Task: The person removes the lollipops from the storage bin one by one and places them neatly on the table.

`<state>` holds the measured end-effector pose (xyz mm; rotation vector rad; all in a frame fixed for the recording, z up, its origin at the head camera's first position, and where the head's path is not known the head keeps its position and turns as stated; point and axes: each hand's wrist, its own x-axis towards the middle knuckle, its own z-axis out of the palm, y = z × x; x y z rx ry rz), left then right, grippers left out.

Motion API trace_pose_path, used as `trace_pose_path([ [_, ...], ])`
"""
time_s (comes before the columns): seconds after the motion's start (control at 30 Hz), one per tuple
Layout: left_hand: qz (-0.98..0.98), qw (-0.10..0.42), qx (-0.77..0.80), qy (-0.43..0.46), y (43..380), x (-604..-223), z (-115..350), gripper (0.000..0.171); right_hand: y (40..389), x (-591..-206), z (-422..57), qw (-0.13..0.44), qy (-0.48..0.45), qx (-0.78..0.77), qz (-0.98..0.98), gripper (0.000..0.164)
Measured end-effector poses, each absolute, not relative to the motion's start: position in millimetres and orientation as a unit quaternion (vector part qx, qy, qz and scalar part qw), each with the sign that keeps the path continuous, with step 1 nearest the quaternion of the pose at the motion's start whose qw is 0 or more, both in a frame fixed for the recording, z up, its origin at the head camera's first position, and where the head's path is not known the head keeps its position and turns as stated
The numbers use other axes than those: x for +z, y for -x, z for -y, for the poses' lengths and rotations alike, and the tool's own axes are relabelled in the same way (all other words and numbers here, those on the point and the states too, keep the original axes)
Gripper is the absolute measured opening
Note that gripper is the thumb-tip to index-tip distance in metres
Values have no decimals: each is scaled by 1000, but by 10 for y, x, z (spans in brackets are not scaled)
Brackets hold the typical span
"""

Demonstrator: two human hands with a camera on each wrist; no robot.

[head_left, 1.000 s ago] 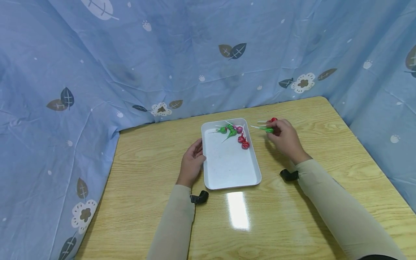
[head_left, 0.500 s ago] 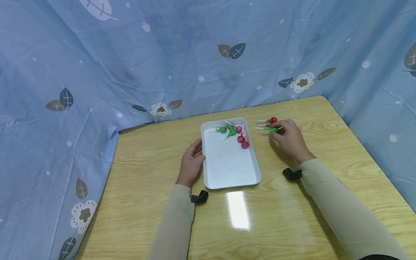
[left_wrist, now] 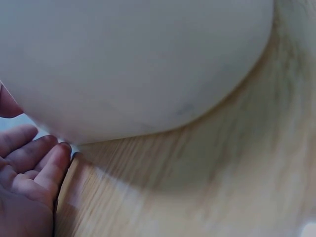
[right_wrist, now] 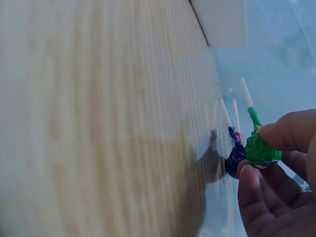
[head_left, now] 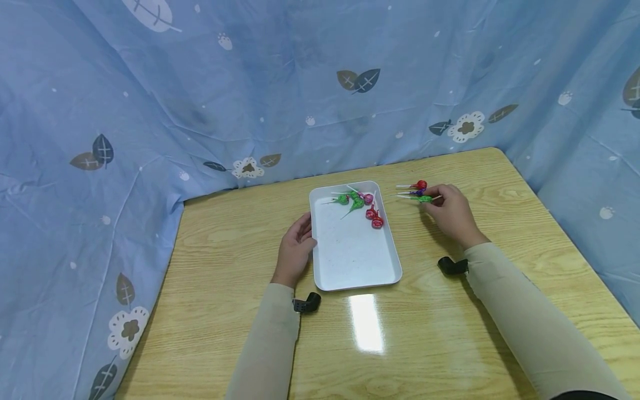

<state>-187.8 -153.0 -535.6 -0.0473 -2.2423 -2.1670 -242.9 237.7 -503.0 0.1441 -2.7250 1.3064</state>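
Note:
My right hand (head_left: 451, 214) pinches a green-wrapped lollipop (right_wrist: 261, 148) between thumb and fingers, its white stick pointing left in the head view. Right beside it lies a purple lollipop (right_wrist: 236, 159), close to my fingertips. Just beyond is a red lollipop (head_left: 421, 184), its stick also to the left. My left hand (head_left: 294, 250) grips the left side of a white tray (head_left: 357, 258), thumb at the rim and fingers along the outer wall (left_wrist: 148, 64). In the tray's far end lie green lollipops (head_left: 356, 204), a pink one (head_left: 368, 198) and two red ones (head_left: 377, 223).
The wooden table (head_left: 225, 266) ends at the back against a blue patterned curtain (head_left: 300, 83). A bright light reflection (head_left: 366, 322) shows on the tabletop in front of the tray. Black wrist cameras (head_left: 307, 303) sit on both sleeves.
My right hand has moved right with the green lollipop, alongside the red one. The purple lollipop now shows between them. My left hand and the tray have stayed put.

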Motion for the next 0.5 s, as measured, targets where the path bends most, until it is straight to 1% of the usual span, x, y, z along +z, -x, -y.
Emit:
trace_pose_path([
  [0.5,720,15,-693,16,1872,-5345,1528,68,2452,-5061,-2416,51,-44,426,902,28],
])
